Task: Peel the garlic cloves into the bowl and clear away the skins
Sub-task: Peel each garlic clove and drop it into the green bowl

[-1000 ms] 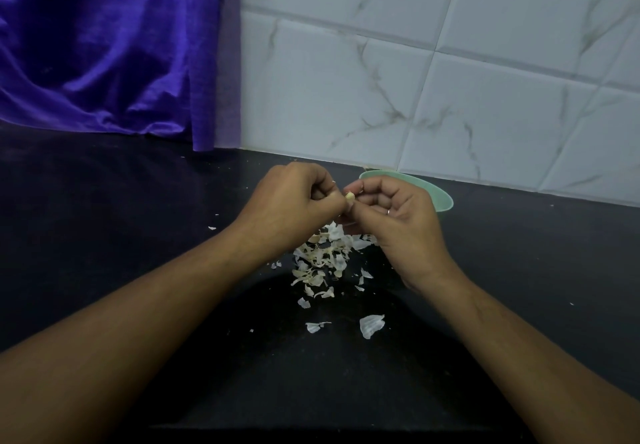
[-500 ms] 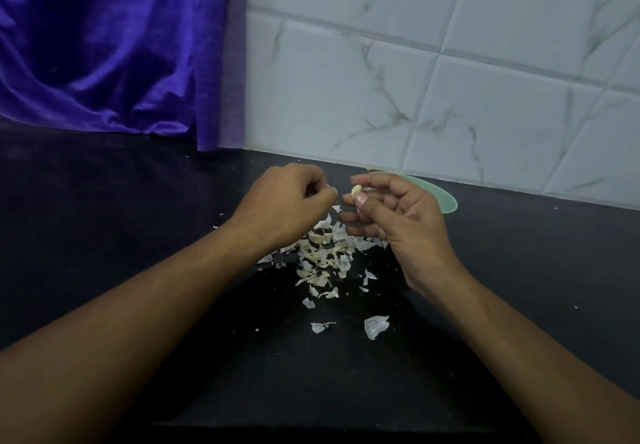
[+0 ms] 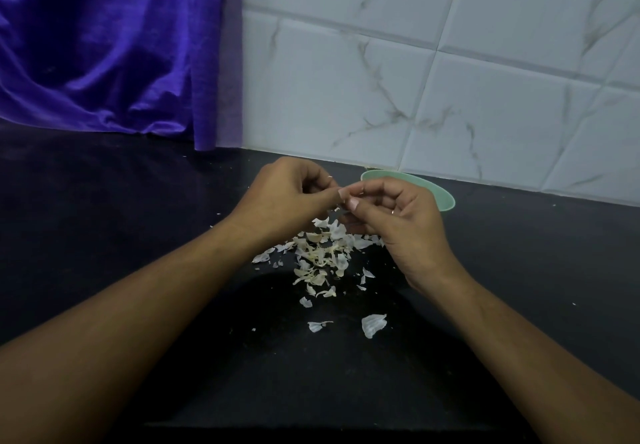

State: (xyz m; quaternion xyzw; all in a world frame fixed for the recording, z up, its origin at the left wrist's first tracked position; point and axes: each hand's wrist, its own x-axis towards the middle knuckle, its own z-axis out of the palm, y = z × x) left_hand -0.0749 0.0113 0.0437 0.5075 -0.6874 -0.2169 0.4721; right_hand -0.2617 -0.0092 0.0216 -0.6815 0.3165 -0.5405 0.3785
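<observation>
My left hand point(image 3: 291, 197) and my right hand point(image 3: 398, 215) meet fingertip to fingertip above the black counter. Both have curled fingers and pinch a small garlic clove between them; the clove is almost wholly hidden by the fingertips. A ring shows on my right hand. Just behind my right hand stands the pale green bowl point(image 3: 441, 196), its inside hidden from here. Under the hands lies a loose pile of white and yellowish garlic skins point(image 3: 322, 253).
Stray skin flakes point(image 3: 372, 324) lie nearer to me on the dark counter point(image 3: 104, 235). A white marbled tile wall point(image 3: 450, 80) rises right behind the bowl. At the back left a purple cloth point(image 3: 104, 45) hangs down to the counter.
Half a second ago the hands were apart, with the clove in my right fingers. My left hand has come back to it, and both now pinch it.
</observation>
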